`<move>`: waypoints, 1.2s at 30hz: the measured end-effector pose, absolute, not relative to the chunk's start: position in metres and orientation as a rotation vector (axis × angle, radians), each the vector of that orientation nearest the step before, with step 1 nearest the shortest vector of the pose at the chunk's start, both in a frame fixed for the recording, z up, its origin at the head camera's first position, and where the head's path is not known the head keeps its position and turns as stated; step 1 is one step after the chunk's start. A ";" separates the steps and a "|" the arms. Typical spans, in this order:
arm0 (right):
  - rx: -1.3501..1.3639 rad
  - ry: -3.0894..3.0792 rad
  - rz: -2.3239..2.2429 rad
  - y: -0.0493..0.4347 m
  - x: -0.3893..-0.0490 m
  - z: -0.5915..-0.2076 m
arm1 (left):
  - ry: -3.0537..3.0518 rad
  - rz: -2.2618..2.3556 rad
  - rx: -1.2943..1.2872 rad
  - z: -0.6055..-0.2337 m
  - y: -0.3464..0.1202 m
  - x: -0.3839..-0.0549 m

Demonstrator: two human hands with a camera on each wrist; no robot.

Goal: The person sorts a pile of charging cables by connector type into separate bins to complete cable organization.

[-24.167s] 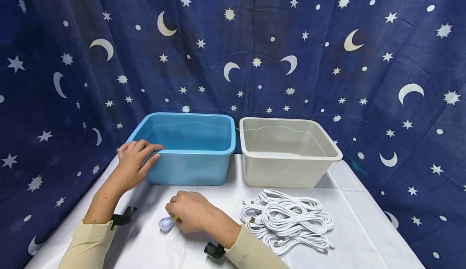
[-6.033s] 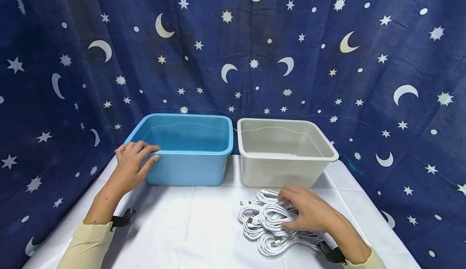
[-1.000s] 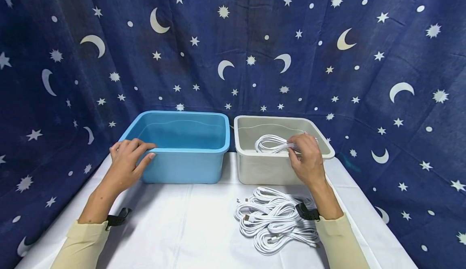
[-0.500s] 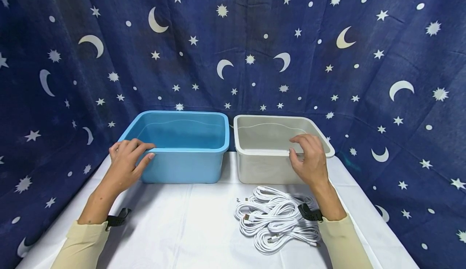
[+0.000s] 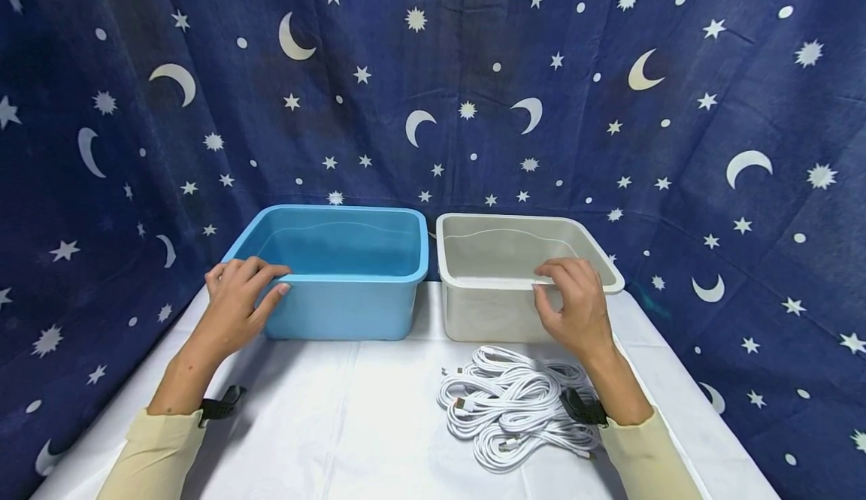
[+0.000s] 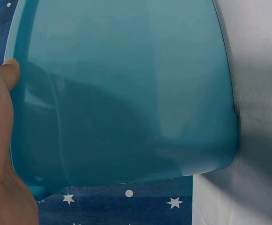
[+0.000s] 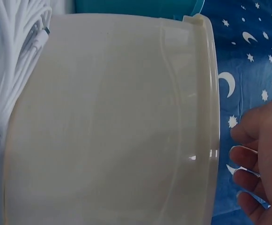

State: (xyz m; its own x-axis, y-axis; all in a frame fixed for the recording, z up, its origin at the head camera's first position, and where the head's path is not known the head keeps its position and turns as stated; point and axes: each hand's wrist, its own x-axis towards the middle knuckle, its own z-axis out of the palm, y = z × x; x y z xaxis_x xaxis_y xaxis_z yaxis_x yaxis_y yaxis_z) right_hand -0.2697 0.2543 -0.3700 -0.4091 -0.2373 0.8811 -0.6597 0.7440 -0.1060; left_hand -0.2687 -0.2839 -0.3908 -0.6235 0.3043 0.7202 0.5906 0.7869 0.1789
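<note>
My left hand (image 5: 237,301) grips the front-left rim of a blue plastic bin (image 5: 345,310), its fingers over the edge and the thumb outside. In the left wrist view, that thumb lies against the rim of the bin wall (image 6: 126,93). My right hand (image 5: 575,308) hovers at the front rim of a beige bin (image 5: 490,313), fingers loosely bent and holding nothing. The right wrist view shows this hand (image 7: 269,150) apart from the rim. In front of the beige bin lies a pile of coiled white USB cables (image 5: 501,402). Both bin floors are mostly hidden.
The two bins stand side by side on a white tablecloth (image 5: 379,425). Behind and beside them hangs a dark blue curtain (image 5: 379,131) with moons and stars. Each wrist wears a black strap.
A second ago my right hand held a coiled white cable over the beige bin; it has let go, and that cable is out of sight. My left hand has stayed on the blue rim.
</note>
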 end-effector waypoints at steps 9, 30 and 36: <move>0.726 -2.046 0.518 0.255 -0.260 -0.375 | -2.284 -0.516 -0.651 -0.391 -0.284 -0.269; 0.845 -2.091 0.475 0.246 -0.239 -0.383 | -2.281 -0.525 -0.653 -0.391 -0.283 -0.270; 0.990 -2.165 0.445 0.247 -0.236 -0.389 | -2.278 -0.512 -0.651 -0.391 -0.283 -0.269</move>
State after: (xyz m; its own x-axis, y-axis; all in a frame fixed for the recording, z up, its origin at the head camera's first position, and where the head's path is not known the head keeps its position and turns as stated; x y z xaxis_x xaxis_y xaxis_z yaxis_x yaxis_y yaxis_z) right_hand -0.2357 0.2474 -0.3894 -0.4594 -0.5189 0.7208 -0.7612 0.6482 -0.0185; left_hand -0.2689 -0.2832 -0.3907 -0.6269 0.3040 0.7173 0.5815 0.7953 0.1712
